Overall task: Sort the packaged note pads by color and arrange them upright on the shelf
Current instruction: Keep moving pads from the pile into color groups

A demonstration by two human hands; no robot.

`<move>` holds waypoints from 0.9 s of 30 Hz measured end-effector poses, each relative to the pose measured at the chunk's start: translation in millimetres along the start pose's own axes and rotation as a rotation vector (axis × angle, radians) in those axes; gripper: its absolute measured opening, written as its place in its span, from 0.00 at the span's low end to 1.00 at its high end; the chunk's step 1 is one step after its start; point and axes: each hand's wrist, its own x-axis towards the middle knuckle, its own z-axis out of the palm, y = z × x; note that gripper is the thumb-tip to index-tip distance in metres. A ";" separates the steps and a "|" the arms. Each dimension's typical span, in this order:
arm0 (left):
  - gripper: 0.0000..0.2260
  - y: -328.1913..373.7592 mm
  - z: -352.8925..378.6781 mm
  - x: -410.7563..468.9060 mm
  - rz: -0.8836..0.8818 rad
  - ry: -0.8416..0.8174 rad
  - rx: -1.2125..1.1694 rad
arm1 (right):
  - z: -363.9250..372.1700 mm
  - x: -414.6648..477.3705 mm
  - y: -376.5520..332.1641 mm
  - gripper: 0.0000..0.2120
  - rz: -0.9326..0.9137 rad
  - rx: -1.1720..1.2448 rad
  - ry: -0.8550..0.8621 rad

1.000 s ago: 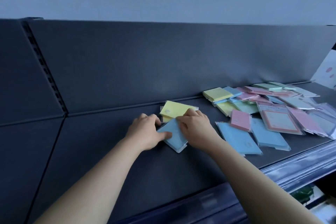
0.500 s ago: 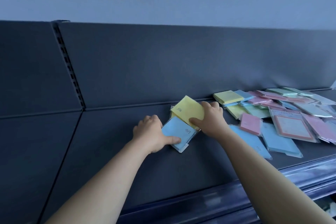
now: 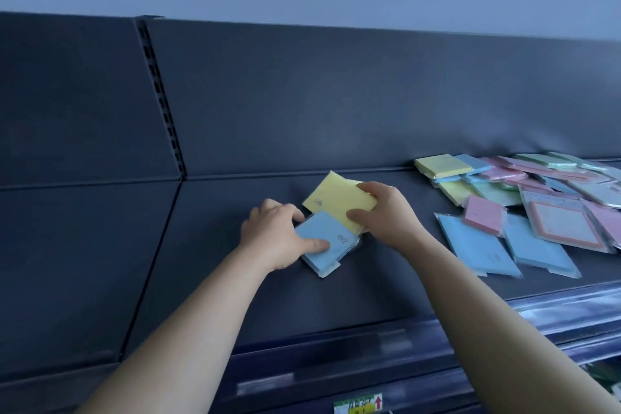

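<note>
Pinching the yellow pad (image 3: 332,200) in my right hand (image 3: 386,215), fingers (image 3: 369,187) curled over its right edge, I hold it tilted. My left hand (image 3: 275,235) grips the blue pad (image 3: 322,245) just below, lying on the shelf (image 3: 235,279). Unsorted pads (image 3: 537,198) lie right of both hands.
</note>
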 end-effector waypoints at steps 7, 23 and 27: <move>0.21 -32.6 -22.4 -10.7 0.007 -0.006 -0.189 | 27.5 -18.0 -22.5 0.22 0.024 0.118 -0.008; 0.12 -201.7 -140.7 -62.3 0.012 0.418 -0.412 | 148.9 -64.9 -156.8 0.22 -0.130 0.173 0.037; 0.15 -249.4 -166.0 -83.8 -0.047 0.512 -0.415 | 184.6 -75.0 -194.7 0.22 -0.171 0.167 -0.010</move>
